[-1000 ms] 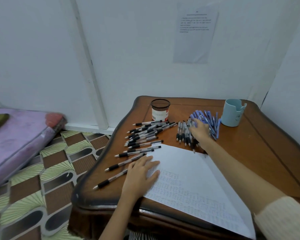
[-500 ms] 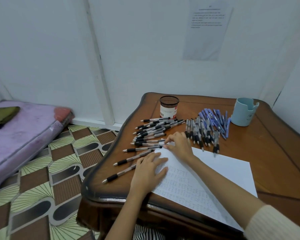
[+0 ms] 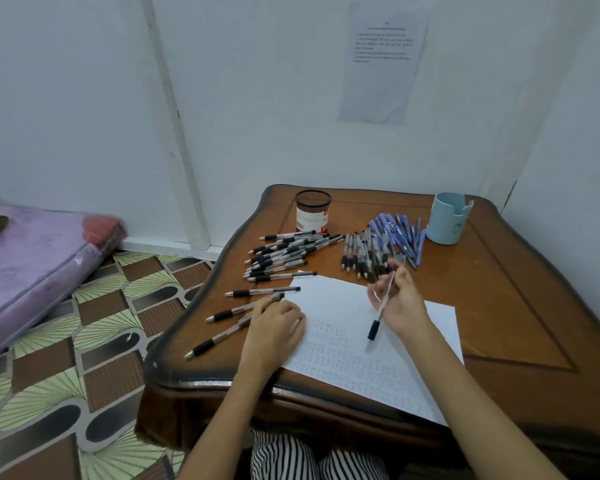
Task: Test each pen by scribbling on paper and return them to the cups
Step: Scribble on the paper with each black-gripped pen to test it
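A white sheet of paper (image 3: 340, 306) with rows of faint scribbles lies on the wooden table (image 3: 499, 306). My right hand (image 3: 400, 301) holds a clear pen with a black grip (image 3: 378, 317) above the sheet, its tip pointing down toward me. My left hand (image 3: 274, 325) rests flat on the paper's left edge. Several black-grip pens (image 3: 284, 252) lie fanned at the left, another bunch (image 3: 362, 252) in the middle, and several blue pens (image 3: 400, 235) beside them. A black mesh cup (image 3: 313, 211) and a light blue cup (image 3: 447, 220) stand at the back.
White walls close the table in at the back and right, with a printed sheet (image 3: 381, 64) taped up. A purple mattress (image 3: 25, 265) lies on the patterned floor (image 3: 84, 341) to the left. My striped trousers (image 3: 312, 459) show under the table edge.
My right hand left the pen piles at the back, came toward me and now holds a black-grip pen over the paper. My left hand stayed on the sheet.
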`<state>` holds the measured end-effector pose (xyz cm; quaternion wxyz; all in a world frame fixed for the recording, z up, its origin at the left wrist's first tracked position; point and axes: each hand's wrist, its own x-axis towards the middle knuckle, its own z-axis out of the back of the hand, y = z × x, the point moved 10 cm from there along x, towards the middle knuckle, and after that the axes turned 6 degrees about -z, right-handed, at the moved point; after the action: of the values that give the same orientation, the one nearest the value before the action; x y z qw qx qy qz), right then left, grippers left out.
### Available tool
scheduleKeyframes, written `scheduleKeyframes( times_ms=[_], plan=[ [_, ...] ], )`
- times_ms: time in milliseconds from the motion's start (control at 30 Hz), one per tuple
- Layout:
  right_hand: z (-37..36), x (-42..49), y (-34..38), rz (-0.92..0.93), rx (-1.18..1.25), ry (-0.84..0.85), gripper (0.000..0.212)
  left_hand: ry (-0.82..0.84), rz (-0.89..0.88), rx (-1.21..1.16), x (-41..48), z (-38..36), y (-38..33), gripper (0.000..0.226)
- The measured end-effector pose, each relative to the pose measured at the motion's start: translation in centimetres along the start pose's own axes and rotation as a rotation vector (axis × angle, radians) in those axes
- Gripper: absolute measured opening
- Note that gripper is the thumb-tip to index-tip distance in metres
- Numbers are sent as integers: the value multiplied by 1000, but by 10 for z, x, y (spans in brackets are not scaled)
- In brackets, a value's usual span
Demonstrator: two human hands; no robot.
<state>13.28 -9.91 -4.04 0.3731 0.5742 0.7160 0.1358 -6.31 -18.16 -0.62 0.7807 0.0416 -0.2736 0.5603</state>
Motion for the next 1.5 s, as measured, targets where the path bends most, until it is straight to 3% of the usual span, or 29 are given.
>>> scheduleKeyframes(
  times_ms=[67, 167, 333, 467, 600, 667, 800, 867, 967, 1100, 1167, 1300, 1400, 1500],
  plan=[
    [13, -10, -4, -67, 131, 30, 37, 21, -3, -25, -1, -1, -4, 22],
    [30, -25, -7, -84, 164, 29, 15, 42, 20, -42, -2, -4, -4, 22],
    [43, -37, -11, -30, 280, 1, 26, 37, 93, -76, -4, -8, 3, 20],
    [37, -37, -14, -18, 280, 34, 15, 68, 105, -83, -10, -16, -2, 21],
    [29, -36, -21, -58, 239, 80, 20, 54, 123, -112, -10, -15, 1, 21],
    [21, -37, -23, -71, 136, 124, 28, 47, 129, -123, -10, -13, 2, 21],
    [5, -41, -14, 51, -473, 138, 61, 40, 134, -151, -11, -13, 4, 21],
    [0, -41, -18, 47, -663, 167, 74, 58, 112, -145, -11, -15, 3, 27],
    [0, -43, -22, 50, -711, 237, 62, 137, 106, -110, -11, -23, 5, 45],
    [-5, -50, -23, 155, -698, 278, 7, 171, 109, -106, -10, -27, 5, 76],
    [-7, -48, -30, 155, -682, 281, 17, 186, 95, -85, -10, -28, 3, 79],
    [-20, -53, -50, 85, -783, 331, 18, 122, 147, -83, -10, -16, 3, 71],
    [-28, -54, -57, 78, -855, 410, 21, 142, 162, -40, -9, -18, 5, 44],
    [-31, -50, -53, 155, -907, 373, 18, 101, 148, -86, -9, -18, 6, 33]
  ],
)
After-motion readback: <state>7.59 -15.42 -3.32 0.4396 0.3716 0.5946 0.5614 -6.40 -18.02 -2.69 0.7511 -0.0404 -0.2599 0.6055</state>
